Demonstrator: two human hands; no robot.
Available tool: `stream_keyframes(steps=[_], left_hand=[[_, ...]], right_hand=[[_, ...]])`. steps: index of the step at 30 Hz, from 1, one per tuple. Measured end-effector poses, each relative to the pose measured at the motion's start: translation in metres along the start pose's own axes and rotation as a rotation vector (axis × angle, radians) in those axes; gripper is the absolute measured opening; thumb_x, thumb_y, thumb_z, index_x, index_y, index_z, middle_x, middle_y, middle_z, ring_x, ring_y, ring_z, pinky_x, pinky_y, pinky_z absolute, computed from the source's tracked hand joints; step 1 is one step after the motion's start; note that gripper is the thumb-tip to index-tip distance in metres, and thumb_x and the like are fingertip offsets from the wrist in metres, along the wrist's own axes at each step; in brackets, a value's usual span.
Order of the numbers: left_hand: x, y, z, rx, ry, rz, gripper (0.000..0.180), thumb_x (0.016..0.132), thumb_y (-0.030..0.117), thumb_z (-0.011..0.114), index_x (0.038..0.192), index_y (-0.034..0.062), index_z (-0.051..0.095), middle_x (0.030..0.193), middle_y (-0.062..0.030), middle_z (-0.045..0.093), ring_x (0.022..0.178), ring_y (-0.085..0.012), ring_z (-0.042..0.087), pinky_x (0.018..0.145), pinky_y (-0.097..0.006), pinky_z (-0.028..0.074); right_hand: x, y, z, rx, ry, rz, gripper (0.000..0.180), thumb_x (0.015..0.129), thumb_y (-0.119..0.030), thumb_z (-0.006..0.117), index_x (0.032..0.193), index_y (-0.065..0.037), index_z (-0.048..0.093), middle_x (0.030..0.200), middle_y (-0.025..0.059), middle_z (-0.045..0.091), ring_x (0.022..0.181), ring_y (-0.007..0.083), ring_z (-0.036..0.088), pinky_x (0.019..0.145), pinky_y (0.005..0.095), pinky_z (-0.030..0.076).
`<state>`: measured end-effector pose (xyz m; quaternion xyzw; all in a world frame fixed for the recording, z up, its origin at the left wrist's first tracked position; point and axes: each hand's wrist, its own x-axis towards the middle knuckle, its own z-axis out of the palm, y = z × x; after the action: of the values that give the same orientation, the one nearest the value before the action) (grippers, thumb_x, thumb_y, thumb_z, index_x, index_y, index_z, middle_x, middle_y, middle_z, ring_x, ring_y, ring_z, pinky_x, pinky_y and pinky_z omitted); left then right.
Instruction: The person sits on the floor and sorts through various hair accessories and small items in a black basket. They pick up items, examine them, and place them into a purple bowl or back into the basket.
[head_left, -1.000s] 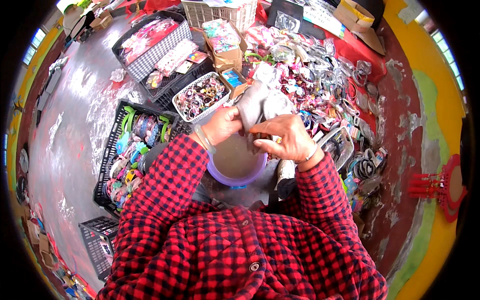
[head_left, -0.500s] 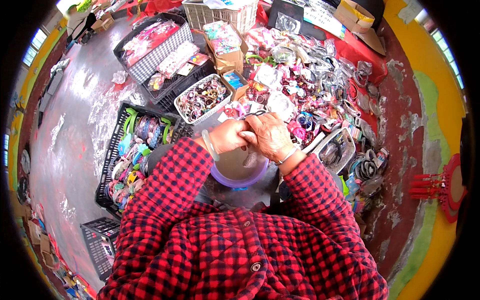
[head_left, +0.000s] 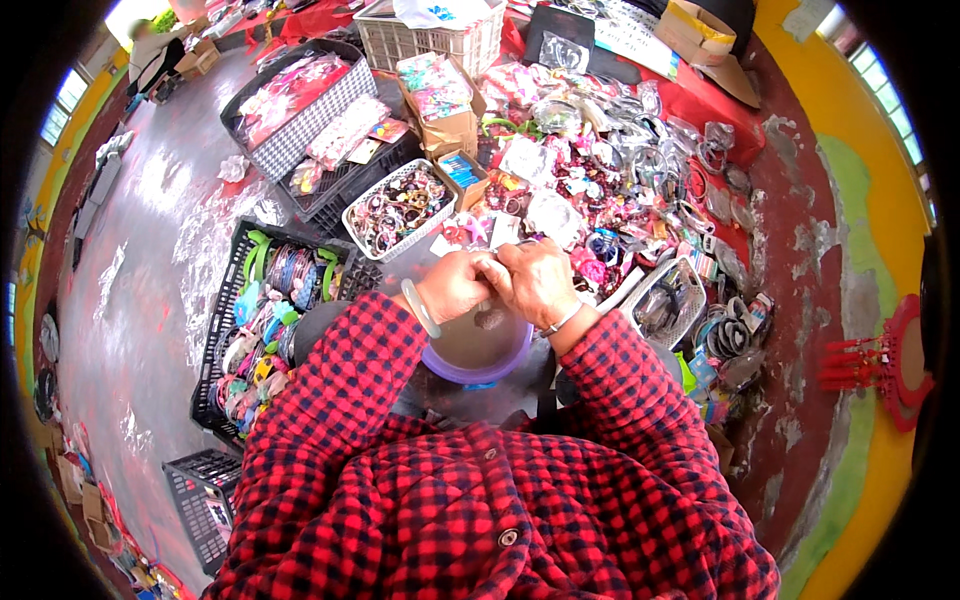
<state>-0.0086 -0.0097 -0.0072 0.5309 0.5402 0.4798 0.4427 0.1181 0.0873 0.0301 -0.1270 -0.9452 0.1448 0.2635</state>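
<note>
My left hand (head_left: pixel 455 288) and my right hand (head_left: pixel 541 282) meet at their fingertips above a bowl with a purple rim (head_left: pixel 480 372). The fingers of both are closed and pressed together. What they pinch is small or hidden behind the knuckles, and I cannot make it out. Inside the bowl shows a greyish-brown surface, with a paler patch just below my fingers whose nature is unclear. Beyond my hands spreads a pile of hair accessories and plastic-wrapped pieces (head_left: pixel 600 170).
A black crate of headbands (head_left: pixel 212 345) stands on the left. A white basket of hair ties (head_left: pixel 385 247) lies ahead, beside small cardboard boxes (head_left: pixel 440 112). Another white basket (head_left: pixel 690 322) sits to the right. Far left, a person (head_left: pixel 150 55) is near the wall.
Both hands stay joined over the bowl, with the right fingers slightly shifted. A dark thing that showed above the fingertips is no longer visible. The whole view has shifted a little.
</note>
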Motion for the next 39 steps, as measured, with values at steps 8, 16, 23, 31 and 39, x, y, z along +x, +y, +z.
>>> stream_keyframes(steps=[8, 16, 23, 31, 39], left_hand=[[-0.002, 0.026, 0.004, -0.123, -0.064, 0.015, 0.019, 0.077, 0.002, 0.057, 0.096, 0.0013, 0.057, 0.091, -0.0056, 0.062, 0.085, -0.0119, 0.057, 0.077, -0.026, 0.045], [-0.007, 0.025, -0.008, -0.036, -0.052, -0.040, 0.014, 0.077, 0.001, 0.058, 0.091, -0.0024, 0.059, 0.084, -0.0032, 0.061, 0.077, -0.0083, 0.055, 0.069, -0.022, 0.044], [-0.004, 0.026, 0.010, 0.065, 0.081, 0.055, 0.012, 0.077, 0.002, 0.058, 0.089, 0.0000, 0.060, 0.082, -0.0055, 0.063, 0.077, -0.0118, 0.058, 0.070, -0.026, 0.046], [-0.010, 0.037, -0.009, 0.041, -0.052, 0.000, 0.011, 0.076, 0.002, 0.061, 0.087, 0.0003, 0.058, 0.075, -0.0017, 0.057, 0.069, -0.0064, 0.052, 0.061, -0.022, 0.042], [-0.004, 0.035, 0.010, -0.042, 0.041, 0.096, 0.010, 0.075, -0.003, 0.059, 0.085, -0.0014, 0.059, 0.075, -0.0030, 0.060, 0.072, -0.0091, 0.056, 0.065, -0.024, 0.045]], right_hand=[[0.000, 0.010, -0.016, 0.115, 0.113, -0.073, 0.033, 0.083, -0.029, 0.052, 0.056, -0.010, 0.055, 0.048, 0.0118, 0.051, 0.045, 0.0318, 0.052, 0.044, 0.0409, 0.042], [0.001, 0.029, -0.017, 0.101, 0.116, -0.048, 0.036, 0.084, -0.030, 0.050, 0.054, -0.010, 0.053, 0.049, 0.0121, 0.051, 0.046, 0.0324, 0.051, 0.047, 0.0420, 0.040], [0.002, 0.013, -0.002, 0.089, 0.164, -0.082, 0.032, 0.080, -0.028, 0.053, 0.053, -0.012, 0.053, 0.046, 0.0086, 0.050, 0.042, 0.0286, 0.051, 0.045, 0.0401, 0.040], [-0.002, 0.037, -0.018, 0.139, 0.105, -0.033, 0.034, 0.086, -0.024, 0.044, 0.056, -0.008, 0.049, 0.050, 0.0119, 0.049, 0.047, 0.0330, 0.047, 0.048, 0.0411, 0.038], [0.000, 0.023, -0.009, 0.135, 0.118, -0.122, 0.027, 0.080, -0.027, 0.052, 0.057, -0.013, 0.056, 0.049, 0.0099, 0.052, 0.046, 0.0295, 0.053, 0.044, 0.0404, 0.041]])
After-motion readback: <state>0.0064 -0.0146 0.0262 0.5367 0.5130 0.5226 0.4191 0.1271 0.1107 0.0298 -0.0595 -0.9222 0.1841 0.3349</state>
